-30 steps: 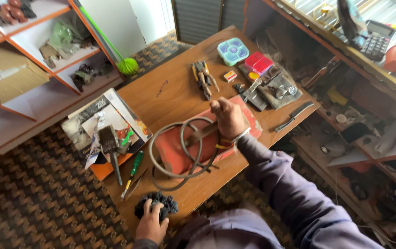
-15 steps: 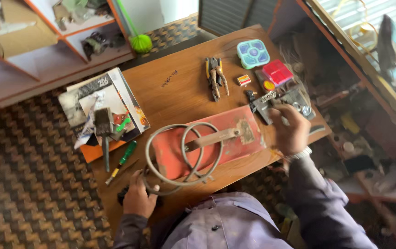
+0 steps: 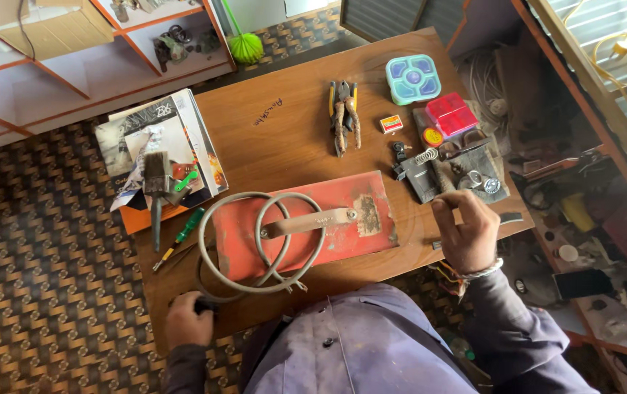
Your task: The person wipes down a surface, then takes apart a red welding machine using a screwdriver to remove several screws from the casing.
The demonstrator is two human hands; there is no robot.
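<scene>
Pliers (image 3: 344, 115), brush (image 3: 156, 175), screwdriver (image 3: 180, 237) flank coiled cable (image 3: 258, 244).

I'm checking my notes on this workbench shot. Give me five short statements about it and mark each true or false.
1. A grey cable lies coiled over the red plate. True.
2. The right hand grips the pliers. False: the pliers lie untouched further up the wooden table, and the hand is raised near the table's right edge, fingers pinched.
3. The left hand is at the near left corner of the table, on a dark object. True.
4. The green-handled screwdriver lies on the red plate. False: it lies on the table, left of the plate.
5. A paintbrush rests on the stack of papers. True.
</scene>
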